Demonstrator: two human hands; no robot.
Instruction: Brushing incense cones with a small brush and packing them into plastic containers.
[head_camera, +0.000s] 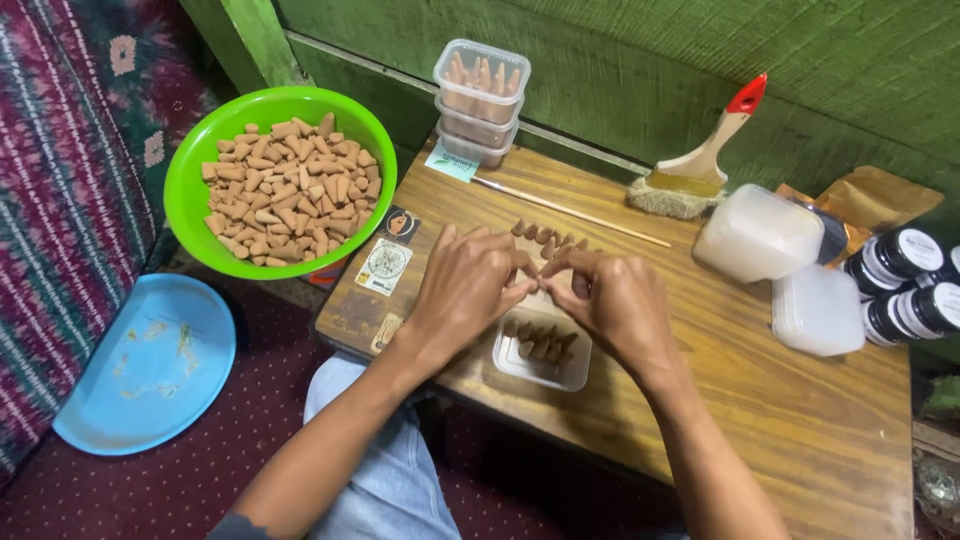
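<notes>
My left hand (468, 285) and my right hand (612, 298) meet fingertip to fingertip over a low wooden table (800, 420). Between the fingertips they pinch small brown cone-shaped pieces from a short row of cones (540, 235) lying on the wood. Right below the hands sits a small clear plastic box (541, 352) with several cones laid inside. A green bowl (190, 160) heaped with many more brown cones stands to the left of the table.
Three stacked clear boxes of cones (480, 100) stand at the table's back edge, beside a thin wooden stick (570, 212) and a red-handled brush (700, 165). Empty clear boxes (760, 235), black-lidded jars (905, 285) and brown pouches sit right. A blue tray (150, 365) lies on the floor.
</notes>
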